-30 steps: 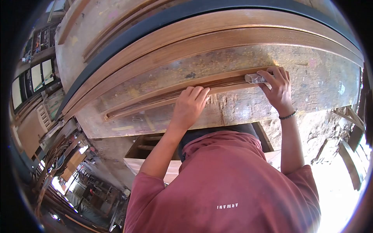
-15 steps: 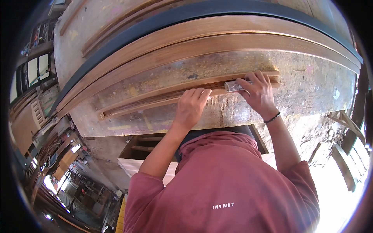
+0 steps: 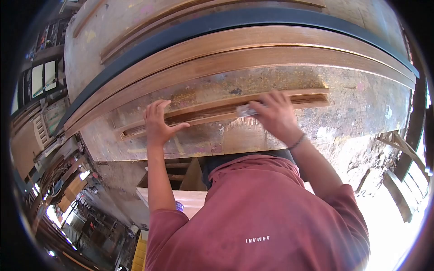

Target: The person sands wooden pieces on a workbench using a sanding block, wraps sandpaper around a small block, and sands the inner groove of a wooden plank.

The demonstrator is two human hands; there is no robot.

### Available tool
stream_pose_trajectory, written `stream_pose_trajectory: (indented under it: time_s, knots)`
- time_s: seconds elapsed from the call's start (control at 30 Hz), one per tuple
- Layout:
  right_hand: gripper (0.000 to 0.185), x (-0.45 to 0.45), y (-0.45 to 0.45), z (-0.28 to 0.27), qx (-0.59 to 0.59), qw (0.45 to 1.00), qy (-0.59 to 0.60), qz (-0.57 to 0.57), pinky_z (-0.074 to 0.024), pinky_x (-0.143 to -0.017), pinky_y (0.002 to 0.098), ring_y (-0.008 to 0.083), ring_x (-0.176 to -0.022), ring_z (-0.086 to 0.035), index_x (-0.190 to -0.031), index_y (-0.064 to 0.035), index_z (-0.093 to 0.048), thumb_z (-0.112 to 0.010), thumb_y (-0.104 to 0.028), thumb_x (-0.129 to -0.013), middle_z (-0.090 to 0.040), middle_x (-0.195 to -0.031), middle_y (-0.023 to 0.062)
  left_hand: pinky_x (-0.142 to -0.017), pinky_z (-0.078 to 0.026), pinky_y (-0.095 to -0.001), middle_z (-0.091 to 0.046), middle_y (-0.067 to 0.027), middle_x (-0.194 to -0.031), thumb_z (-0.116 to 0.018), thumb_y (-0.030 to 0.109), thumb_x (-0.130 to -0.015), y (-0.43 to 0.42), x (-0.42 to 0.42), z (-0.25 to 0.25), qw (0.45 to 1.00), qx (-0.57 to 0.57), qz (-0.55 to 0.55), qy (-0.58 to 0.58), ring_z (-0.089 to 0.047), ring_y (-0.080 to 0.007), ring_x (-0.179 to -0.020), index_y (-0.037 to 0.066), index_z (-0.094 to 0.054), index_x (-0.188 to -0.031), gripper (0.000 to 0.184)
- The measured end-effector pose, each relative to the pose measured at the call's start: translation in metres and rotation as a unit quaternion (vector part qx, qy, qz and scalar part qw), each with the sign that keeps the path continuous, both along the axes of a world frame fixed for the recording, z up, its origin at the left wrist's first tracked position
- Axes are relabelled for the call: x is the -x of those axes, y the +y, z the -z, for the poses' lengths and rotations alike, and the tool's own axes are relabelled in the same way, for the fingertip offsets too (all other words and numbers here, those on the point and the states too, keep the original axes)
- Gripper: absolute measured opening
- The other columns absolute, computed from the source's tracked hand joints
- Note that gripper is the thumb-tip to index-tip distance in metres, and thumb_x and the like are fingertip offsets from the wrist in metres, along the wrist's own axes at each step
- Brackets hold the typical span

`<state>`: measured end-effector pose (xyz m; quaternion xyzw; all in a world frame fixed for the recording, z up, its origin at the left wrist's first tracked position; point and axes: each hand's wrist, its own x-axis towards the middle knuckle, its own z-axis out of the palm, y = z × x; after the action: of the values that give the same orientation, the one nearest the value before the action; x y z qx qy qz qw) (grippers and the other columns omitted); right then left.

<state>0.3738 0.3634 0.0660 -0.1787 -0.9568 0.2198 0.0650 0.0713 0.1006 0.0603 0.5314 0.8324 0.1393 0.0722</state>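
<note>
A long wooden strip (image 3: 217,118) with a dark, rough groove along its length lies on the worn workbench (image 3: 253,135) in front of me. My left hand (image 3: 158,122) is over its left part, with thumb and fingers spread wide apart; whether it presses on the wood I cannot tell. Gripped in my right hand (image 3: 278,117), which is blurred by motion, is a small grey-white block (image 3: 245,111). The block rests against the strip near its middle, and its exact kind is unclear. My right fingers reach across the groove.
Beyond the strip, two long planed wooden boards (image 3: 235,58) lie side by side. Against them runs a dark blue-grey strip (image 3: 253,16). More thin wooden pieces (image 3: 149,25) are farther back. An open drawer (image 3: 192,174) sits under the bench edge by my body.
My left hand has moved left along the strip and spread its thumb from its fingers. My right hand has slid left with the grey-white block.
</note>
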Motion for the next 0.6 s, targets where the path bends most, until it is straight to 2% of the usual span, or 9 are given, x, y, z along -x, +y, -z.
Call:
stream_pose_trajectory:
  time_s: [0.13,0.2,0.23,0.27,0.3,0.43,0.5,0.57,0.6]
  knots:
    - [0.029,0.056,-0.06,0.01,-0.002,0.999,0.001,-0.036,-0.045,-0.105,0.0457,0.0233,-0.115,-0.06,-0.117,-0.0225,-0.075,-0.08,-0.035,-0.091,-0.065,-0.11,0.0005,-0.103,-0.044,-0.0509,-0.065,-0.0103,-0.116,-0.092,0.071,-0.061,-0.027,0.014,0.028,0.999,0.0,0.029,-0.015,-0.06,-0.0348,-0.113,0.012,-0.067,-0.119,0.086]
    - [0.028,0.065,-0.074,0.011,0.026,0.996,-0.02,-0.078,-0.0417,-0.109,0.0485,0.0241,-0.123,-0.06,-0.122,-0.022,-0.073,-0.068,-0.038,-0.1,-0.067,-0.12,0.0011,-0.099,-0.046,-0.0502,-0.064,-0.0099,-0.11,-0.093,0.07,-0.059,-0.032,0.019,0.04,0.999,-0.001,0.032,-0.036,-0.061,-0.0343,-0.107,0.012,-0.068,-0.112,0.083]
    - [0.028,0.057,-0.069,0.017,0.024,0.997,-0.022,-0.076,-0.0417,-0.109,0.0485,0.0241,-0.123,-0.06,-0.122,-0.022,-0.073,-0.068,-0.038,-0.1,-0.067,-0.12,0.0011,-0.095,-0.047,-0.0498,-0.063,-0.0101,-0.107,-0.093,0.07,-0.059,-0.031,0.019,0.041,0.998,-0.026,0.046,-0.029,-0.061,-0.0344,-0.103,0.012,-0.067,-0.109,0.081]
    - [0.029,0.04,-0.054,0.025,-0.013,0.999,-0.004,-0.035,-0.0423,-0.108,0.0483,0.0242,-0.12,-0.06,-0.118,-0.0222,-0.074,-0.076,-0.035,-0.092,-0.068,-0.12,-0.0001,-0.091,-0.048,-0.0493,-0.062,-0.0103,-0.103,-0.093,0.07,-0.059,-0.033,0.018,0.042,0.997,-0.05,0.056,-0.021,-0.061,-0.0344,-0.099,0.011,-0.067,-0.106,0.08]
    - [0.032,0.023,-0.041,0.03,-0.048,0.999,0.015,0.005,-0.0428,-0.106,0.0481,0.0243,-0.117,-0.06,-0.115,-0.0223,-0.076,-0.084,-0.031,-0.085,-0.069,-0.119,-0.0013,-0.091,-0.048,-0.0493,-0.062,-0.0103,-0.103,-0.093,0.07,-0.059,-0.035,0.018,0.042,0.997,-0.05,0.053,-0.02,-0.061,-0.0344,-0.099,0.011,-0.067,-0.106,0.08]
    - [0.033,-0.021,0.001,0.007,-0.079,0.992,-0.068,0.074,-0.0414,-0.106,0.0504,0.0249,-0.12,-0.06,-0.109,-0.0206,-0.078,-0.089,-0.029,-0.079,-0.071,-0.115,-0.0012,-0.088,-0.05,-0.0495,-0.062,-0.0111,-0.104,-0.093,0.072,-0.061,-0.034,0.017,0.041,0.997,-0.062,0.048,-0.002,-0.061,-0.0348,-0.099,0.01,-0.066,-0.107,0.081]
    - [0.033,-0.012,-0.017,0.011,-0.06,0.992,-0.076,0.085,-0.0413,-0.106,0.0508,0.0258,-0.122,-0.059,-0.111,-0.0198,-0.077,-0.088,-0.027,-0.081,-0.071,-0.117,0.0004,-0.088,-0.05,-0.0502,-0.062,-0.0112,-0.104,-0.093,0.072,-0.061,-0.039,0.017,0.041,0.996,-0.067,0.05,-0.005,-0.061,-0.035,-0.099,0.01,-0.065,-0.109,0.083]
    - [0.035,0.021,-0.056,0.034,-0.105,0.992,-0.053,0.042,-0.042,-0.105,0.0488,0.0268,-0.121,-0.059,-0.118,-0.0191,-0.073,-0.083,-0.02,-0.085,-0.069,-0.117,0.0008,-0.092,-0.05,-0.0499,-0.062,-0.0141,-0.109,-0.09,0.079,-0.061,-0.042,0.022,0.051,0.986,-0.133,0.064,-0.077,-0.061,-0.0355,-0.101,0.008,-0.063,-0.12,0.096]
    - [0.036,0.049,-0.079,0.026,-0.094,0.991,-0.091,-0.002,-0.0418,-0.107,0.0499,0.027,-0.124,-0.058,-0.126,-0.0199,-0.07,-0.076,-0.02,-0.09,-0.067,-0.122,0.0013,-0.092,-0.05,-0.0499,-0.062,-0.0141,-0.109,-0.09,0.079,-0.061,-0.048,0.025,0.056,0.985,-0.137,0.067,-0.079,-0.061,-0.0355,-0.101,0.008,-0.063,-0.12,0.096]
